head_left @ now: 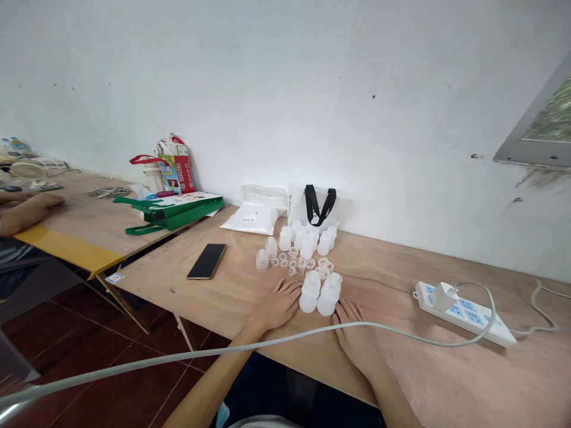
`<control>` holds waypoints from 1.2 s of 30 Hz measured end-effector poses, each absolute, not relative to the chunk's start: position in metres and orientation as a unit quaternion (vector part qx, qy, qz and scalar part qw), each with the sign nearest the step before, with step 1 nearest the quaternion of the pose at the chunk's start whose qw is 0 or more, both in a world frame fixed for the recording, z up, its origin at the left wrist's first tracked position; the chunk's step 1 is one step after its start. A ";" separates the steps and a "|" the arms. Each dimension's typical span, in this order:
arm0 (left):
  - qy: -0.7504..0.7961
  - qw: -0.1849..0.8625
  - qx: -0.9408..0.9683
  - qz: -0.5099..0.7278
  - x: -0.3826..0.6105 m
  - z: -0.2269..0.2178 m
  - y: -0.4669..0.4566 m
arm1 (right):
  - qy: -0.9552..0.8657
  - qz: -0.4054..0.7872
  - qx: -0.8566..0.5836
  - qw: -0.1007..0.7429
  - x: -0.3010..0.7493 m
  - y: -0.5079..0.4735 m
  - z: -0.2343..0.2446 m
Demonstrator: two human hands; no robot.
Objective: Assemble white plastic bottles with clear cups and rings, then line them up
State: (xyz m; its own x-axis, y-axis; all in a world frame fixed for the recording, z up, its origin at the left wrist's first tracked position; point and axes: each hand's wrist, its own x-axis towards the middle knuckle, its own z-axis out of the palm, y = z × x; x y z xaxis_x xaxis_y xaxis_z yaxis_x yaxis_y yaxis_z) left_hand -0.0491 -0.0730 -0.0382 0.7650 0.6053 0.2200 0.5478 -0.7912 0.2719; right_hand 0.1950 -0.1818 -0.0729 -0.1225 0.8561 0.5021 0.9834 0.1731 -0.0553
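Observation:
My left hand (280,304) lies flat on the wooden table, its fingers stretched out beside a cluster of translucent white plastic bottles (311,294). On the other side of that cluster, my right hand (354,326) rests with fingers extended, near a second row of the same bottles (329,296). Neither hand grips anything. Behind them are clear rings (310,263) and small clear funnel-like parts (292,266). Clear dome caps (262,260) stand to the left. More white bottles (307,244) are grouped farther back.
A black phone (206,261) lies on the left. White plastic packages (252,218) and a white bag with black handles (297,205) stand by the wall. A power strip (464,314) is at right; its cable (379,325) crosses before me. Another person's hand (47,202) rests on the left table.

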 end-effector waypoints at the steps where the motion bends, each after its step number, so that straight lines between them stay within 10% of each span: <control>1: 0.309 0.097 0.934 0.149 -0.049 -0.038 -0.073 | -0.735 -0.148 -0.625 0.217 0.195 -0.182 -0.073; 36: 0.310 0.086 0.935 0.148 -0.050 -0.039 -0.075 | -0.736 -0.149 -0.624 0.217 0.194 -0.182 -0.075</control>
